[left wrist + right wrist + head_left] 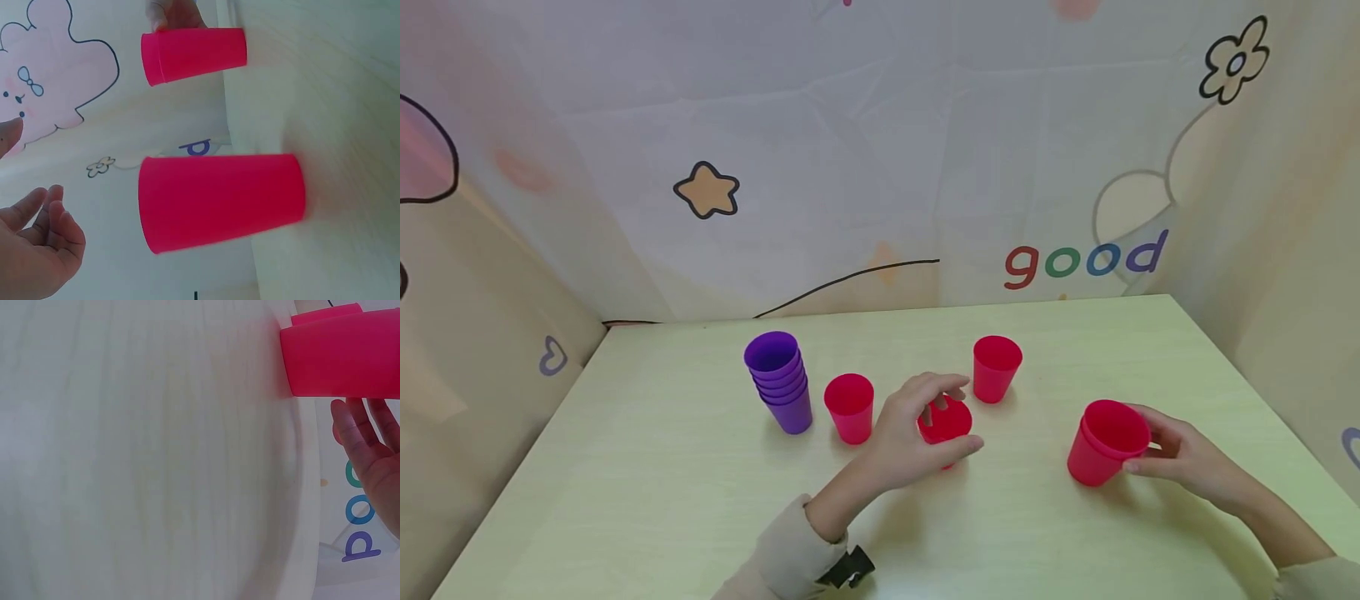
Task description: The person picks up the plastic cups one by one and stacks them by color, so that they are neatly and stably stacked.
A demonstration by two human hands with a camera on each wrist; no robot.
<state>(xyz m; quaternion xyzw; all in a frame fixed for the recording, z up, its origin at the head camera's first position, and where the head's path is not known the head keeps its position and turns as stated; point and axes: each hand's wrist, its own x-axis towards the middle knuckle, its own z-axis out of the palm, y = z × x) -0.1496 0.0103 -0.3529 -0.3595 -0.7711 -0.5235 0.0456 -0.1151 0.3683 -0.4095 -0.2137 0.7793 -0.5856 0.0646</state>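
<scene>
My left hand hovers over a red cup, its thumb and fingers spread apart. In the left wrist view a gap shows between that hand and the upright cup. At the right, my right hand holds a pair of nested red cups by the side, with the thumb in front and fingers behind. The right wrist view shows its fingers against the cup wall. Both nested cups stand upright at the table, their rims close together.
A stack of several purple cups stands left of centre on the pale table. Single red cups stand beside it and farther back. A printed cloth hangs behind the table's back edge.
</scene>
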